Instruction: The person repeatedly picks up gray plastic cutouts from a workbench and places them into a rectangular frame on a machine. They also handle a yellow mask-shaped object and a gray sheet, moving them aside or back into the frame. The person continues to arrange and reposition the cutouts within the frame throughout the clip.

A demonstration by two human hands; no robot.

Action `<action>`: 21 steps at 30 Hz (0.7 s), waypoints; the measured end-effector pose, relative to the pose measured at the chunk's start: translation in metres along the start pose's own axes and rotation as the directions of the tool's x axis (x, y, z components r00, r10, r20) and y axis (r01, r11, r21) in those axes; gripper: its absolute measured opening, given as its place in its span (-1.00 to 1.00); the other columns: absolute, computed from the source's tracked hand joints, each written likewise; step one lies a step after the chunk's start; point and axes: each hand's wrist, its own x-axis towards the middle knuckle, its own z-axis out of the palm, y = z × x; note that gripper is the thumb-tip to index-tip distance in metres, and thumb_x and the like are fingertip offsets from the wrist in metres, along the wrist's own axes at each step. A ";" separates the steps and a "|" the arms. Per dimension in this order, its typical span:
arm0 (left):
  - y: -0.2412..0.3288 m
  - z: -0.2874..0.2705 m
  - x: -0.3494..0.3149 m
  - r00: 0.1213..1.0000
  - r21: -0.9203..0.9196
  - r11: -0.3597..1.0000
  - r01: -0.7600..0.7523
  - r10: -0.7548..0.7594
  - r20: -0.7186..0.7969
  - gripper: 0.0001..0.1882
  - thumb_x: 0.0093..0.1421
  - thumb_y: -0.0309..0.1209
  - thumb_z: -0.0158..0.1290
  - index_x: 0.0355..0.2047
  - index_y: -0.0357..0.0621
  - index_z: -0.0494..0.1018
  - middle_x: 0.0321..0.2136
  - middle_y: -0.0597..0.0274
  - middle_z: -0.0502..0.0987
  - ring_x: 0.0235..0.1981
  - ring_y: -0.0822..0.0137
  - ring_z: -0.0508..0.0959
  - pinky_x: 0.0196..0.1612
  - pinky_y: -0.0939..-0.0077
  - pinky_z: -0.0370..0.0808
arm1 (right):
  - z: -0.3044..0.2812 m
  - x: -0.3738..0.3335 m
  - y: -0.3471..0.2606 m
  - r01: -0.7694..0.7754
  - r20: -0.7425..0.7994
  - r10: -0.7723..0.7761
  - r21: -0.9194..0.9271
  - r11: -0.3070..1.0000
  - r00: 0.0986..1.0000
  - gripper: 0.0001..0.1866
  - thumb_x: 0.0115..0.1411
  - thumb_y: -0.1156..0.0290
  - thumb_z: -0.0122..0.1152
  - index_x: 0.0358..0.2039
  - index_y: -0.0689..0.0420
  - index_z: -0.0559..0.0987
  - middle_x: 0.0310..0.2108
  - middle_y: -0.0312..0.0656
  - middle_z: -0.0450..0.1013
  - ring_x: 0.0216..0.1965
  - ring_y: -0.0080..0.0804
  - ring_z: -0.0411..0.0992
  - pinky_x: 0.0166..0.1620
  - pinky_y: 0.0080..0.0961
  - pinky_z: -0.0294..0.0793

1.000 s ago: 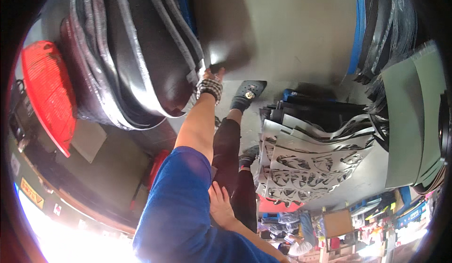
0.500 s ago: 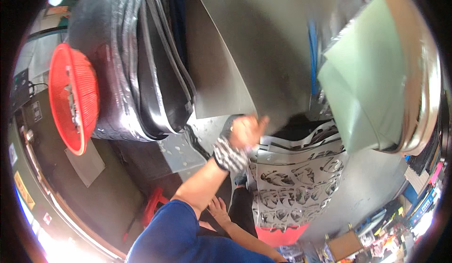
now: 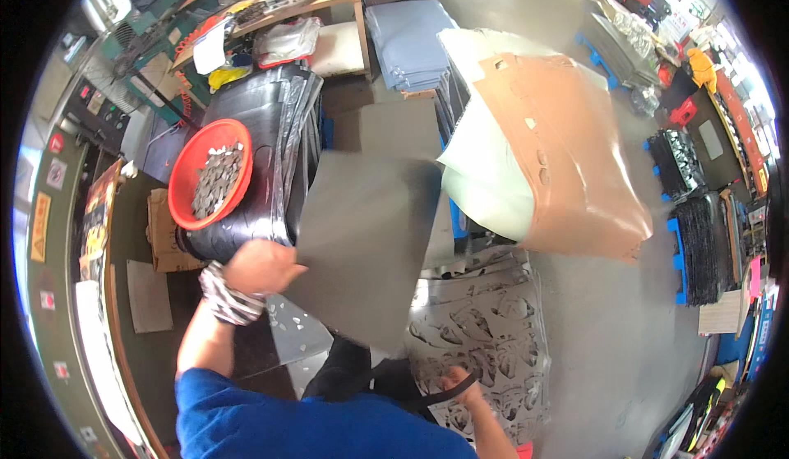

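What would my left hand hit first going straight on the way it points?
The grey sheet: your left hand seems to pinch its left edge, though blur leaves the exact contact unclear.

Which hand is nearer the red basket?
Left. The left hand is below and slightly right of the red basket in the view; the right hand is farther, toward the lower right.

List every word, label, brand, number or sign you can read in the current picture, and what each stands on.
No wording can be quoted here.
Yellow-orange sign on the green panel at left: too small to read.
White sign with a round symbol, same panel: too small.
Red-and-white sticker, lower down: too small.
Gray sheet at the left hand: no lettering visible.
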 end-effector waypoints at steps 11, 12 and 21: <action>0.120 -0.184 -0.199 0.900 -0.006 0.941 -0.340 0.327 0.288 -0.88 -0.03 -0.40 0.08 -0.52 -0.19 0.48 -0.61 0.07 0.52 -0.46 0.04 0.57 -0.40 0.20 0.51 | -0.074 -0.077 -0.239 0.547 -0.386 -0.456 0.165 0.821 0.802 -0.47 0.11 0.37 0.26 0.07 0.28 0.40 -0.06 -0.03 0.47 -0.07 -0.30 0.47 -0.03 -0.43 0.44; 0.128 -0.189 -0.216 0.882 -0.027 0.933 -0.358 0.348 0.318 -0.89 -0.03 -0.41 0.07 -0.52 -0.20 0.47 -0.60 0.08 0.52 -0.45 0.05 0.57 -0.40 0.22 0.52 | -0.060 -0.085 -0.281 0.702 -0.369 -0.631 0.092 0.706 0.683 -0.47 0.12 0.40 0.24 0.10 0.28 0.38 0.08 0.00 0.36 0.07 -0.22 0.38 0.08 -0.37 0.37; 0.159 -0.198 -0.415 0.914 -0.089 0.996 0.013 0.024 0.404 -0.88 -0.08 -0.41 0.08 -0.55 -0.19 0.44 -0.61 0.16 0.52 -0.43 0.14 0.58 -0.33 0.33 0.51 | 0.107 -0.221 -0.513 0.787 0.460 -0.791 0.616 -0.042 -0.402 -0.51 0.09 -0.02 0.25 -0.29 0.21 0.54 -0.26 -0.13 0.52 -0.15 -0.11 0.48 0.07 -0.15 0.36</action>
